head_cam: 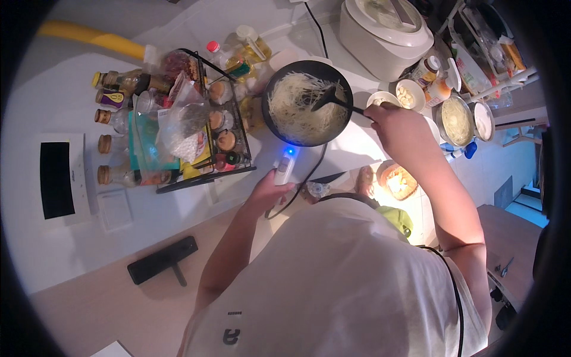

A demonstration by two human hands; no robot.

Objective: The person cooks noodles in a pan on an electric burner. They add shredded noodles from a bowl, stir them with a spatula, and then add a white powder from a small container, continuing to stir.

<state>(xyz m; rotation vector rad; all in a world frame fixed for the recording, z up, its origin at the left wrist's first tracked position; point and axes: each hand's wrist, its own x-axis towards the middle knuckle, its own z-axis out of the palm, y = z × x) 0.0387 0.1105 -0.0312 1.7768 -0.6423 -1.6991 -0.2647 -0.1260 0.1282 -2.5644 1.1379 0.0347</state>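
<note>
Pale shredded strands, perhaps potato, fill much of a dark round pan on the white counter. My left hand is closed around the pan's white handle, where a small blue light glows. In my right hand is the handle of a black spatula, its head resting among the shredded strands. Just beyond that hand stand a bowl of garlic cloves and another small white bowl, partly hidden behind my hand.
A black wire rack crowded with spice jars and bottles stands left of the pan. A lidded white appliance sits at the back right. Nearby, a metal bowl holds more pale strands. A black cord hangs by the counter edge.
</note>
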